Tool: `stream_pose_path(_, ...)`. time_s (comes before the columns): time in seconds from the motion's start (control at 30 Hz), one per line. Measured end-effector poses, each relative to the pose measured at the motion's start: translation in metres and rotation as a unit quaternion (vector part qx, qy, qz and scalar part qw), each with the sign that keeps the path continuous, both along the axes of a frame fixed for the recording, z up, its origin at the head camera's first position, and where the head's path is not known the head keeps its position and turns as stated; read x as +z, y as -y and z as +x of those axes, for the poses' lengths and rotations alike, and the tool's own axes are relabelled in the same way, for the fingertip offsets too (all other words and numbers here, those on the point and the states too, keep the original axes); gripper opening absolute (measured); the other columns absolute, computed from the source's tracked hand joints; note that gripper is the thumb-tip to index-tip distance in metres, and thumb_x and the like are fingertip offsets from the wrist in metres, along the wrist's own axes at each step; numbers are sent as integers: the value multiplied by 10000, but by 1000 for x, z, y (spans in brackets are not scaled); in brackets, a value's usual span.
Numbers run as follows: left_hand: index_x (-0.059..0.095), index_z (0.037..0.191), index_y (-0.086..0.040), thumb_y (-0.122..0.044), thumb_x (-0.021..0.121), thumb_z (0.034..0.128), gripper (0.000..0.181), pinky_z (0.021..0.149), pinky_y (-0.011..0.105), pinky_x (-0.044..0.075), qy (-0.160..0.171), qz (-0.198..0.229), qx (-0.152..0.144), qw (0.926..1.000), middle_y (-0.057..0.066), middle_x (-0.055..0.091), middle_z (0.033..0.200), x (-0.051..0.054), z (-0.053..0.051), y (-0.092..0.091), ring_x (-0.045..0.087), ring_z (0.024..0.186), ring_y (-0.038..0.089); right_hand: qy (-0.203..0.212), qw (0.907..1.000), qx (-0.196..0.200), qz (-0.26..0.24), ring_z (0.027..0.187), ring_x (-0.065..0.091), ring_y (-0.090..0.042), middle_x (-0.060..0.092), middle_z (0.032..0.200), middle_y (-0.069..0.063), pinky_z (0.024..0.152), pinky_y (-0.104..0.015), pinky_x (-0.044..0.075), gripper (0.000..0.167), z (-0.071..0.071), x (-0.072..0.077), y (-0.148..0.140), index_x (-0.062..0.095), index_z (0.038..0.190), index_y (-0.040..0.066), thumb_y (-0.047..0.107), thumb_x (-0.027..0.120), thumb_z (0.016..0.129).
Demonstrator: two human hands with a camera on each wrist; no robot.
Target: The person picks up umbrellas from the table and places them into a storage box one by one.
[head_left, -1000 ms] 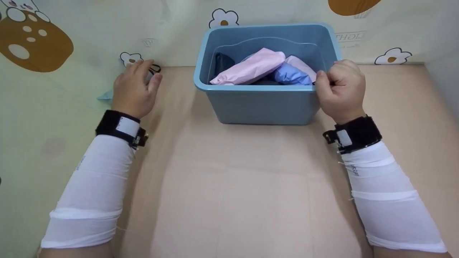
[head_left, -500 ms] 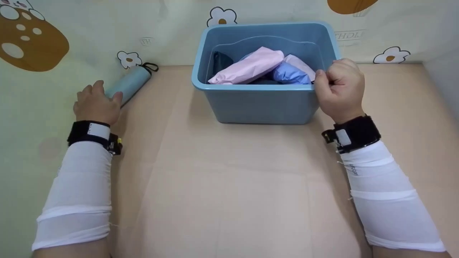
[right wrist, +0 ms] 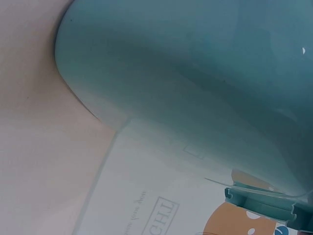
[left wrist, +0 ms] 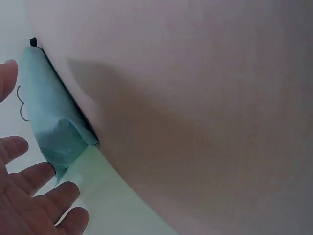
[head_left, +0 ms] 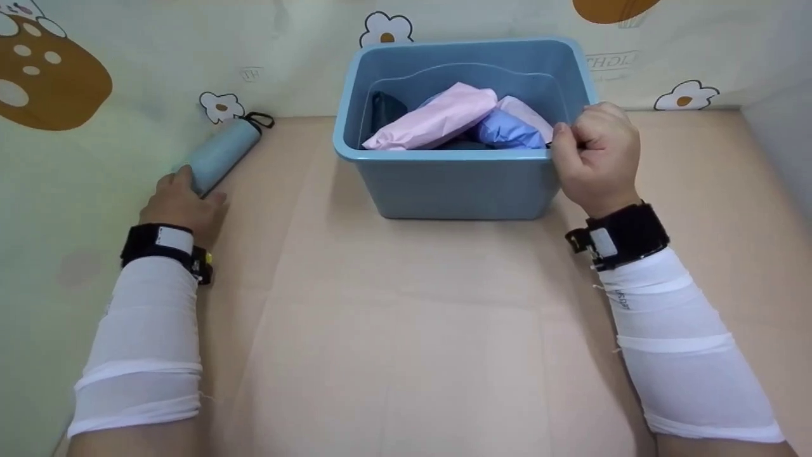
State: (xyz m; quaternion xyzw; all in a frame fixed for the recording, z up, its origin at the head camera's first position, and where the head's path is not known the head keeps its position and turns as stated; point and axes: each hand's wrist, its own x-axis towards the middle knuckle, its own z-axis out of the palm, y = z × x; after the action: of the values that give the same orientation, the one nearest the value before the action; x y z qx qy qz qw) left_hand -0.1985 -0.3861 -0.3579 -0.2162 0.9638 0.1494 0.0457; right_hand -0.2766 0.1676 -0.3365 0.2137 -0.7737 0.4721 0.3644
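Note:
A light-blue folded umbrella (head_left: 222, 152) in a cloth sleeve lies slantwise at the left, its black wrist loop at the far end. My left hand (head_left: 181, 203) is at its near end, fingers spread and not wrapped round it. In the left wrist view the fingers (left wrist: 58, 198) lie beside the sleeve's loose tip (left wrist: 61, 159); whether they touch it I cannot tell. At the back stands a blue plastic bin (head_left: 457, 187). My right hand (head_left: 599, 158) grips its right rim. Inside lie a pink bundle (head_left: 438, 120), a blue bundle (head_left: 510, 131) and dark ones, partly hidden.
Beige sheeting (head_left: 406, 330) covers the tabletop. Beyond and to the left lies a pale green patterned sheet (head_left: 38, 222) with flowers and brown shapes. A whitish wall or panel (head_left: 780, 127) borders the right side.
My left hand has moved from over the umbrella's upper part down to its near end, uncovering most of it. My right hand keeps its grip on the bin. The head view has shifted slightly.

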Motion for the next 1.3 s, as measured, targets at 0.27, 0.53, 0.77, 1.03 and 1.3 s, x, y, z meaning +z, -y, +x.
stream_pose_path(0.27, 171, 1639, 47, -467, 502, 1044, 853, 1051, 740, 407, -24, 17, 299, 9995, 430, 348, 1491, 5, -6, -11, 452, 1283, 608, -33, 10000, -17, 11, 672, 349, -72, 307, 526, -160, 660, -273, 182, 449, 0, 0, 1, 363, 496, -26, 110, 582, 863)
stream_pose_path(0.53, 319, 1530, 147, -437, 523, 1012, 807, 1019, 677, 419, -100, -14, 442, 9990, 425, 329, 1442, -5, -23, 5, 381, 1308, 562, -9, 10000, -78, 33, 675, 323, -24, 294, 523, -139, 671, -259, 180, 443, 4, 3, 3, 368, 490, -32, 97, 569, 863)
stream_pose_path(0.77, 305, 1497, 182, -431, 559, 1016, 820, 1031, 679, 435, -141, 41, 530, 9985, 397, 395, 1435, -5, -39, 6, 433, 1284, 558, 19, 9998, -158, -81, 689, 347, 1, 294, 520, -180, 676, -244, 188, 435, 5, 5, 5, 357, 490, -43, 95, 556, 852)
stream_pose_path(1.03, 416, 1418, 166, -289, 598, 995, 647, 961, 708, 472, 53, -254, -44, 9997, 431, 498, 1297, -7, -59, 10, 528, 1161, 603, 44, 9997, -233, -99, 702, 364, 21, 305, 521, -183, 684, -234, 204, 428, 8, 6, 2, 372, 490, -51, 89, 550, 854)
stream_pose_path(1.3, 270, 1502, 152, -437, 566, 968, 848, 964, 690, 479, 559, 120, 172, 9982, 428, 469, 1347, -21, -69, 14, 508, 1203, 586, -34, 9998, -177, -56, 684, 352, -14, 301, 520, -170, 675, -245, 198, 435, 3, 3, 0, 371, 488, -34, 107, 564, 851)
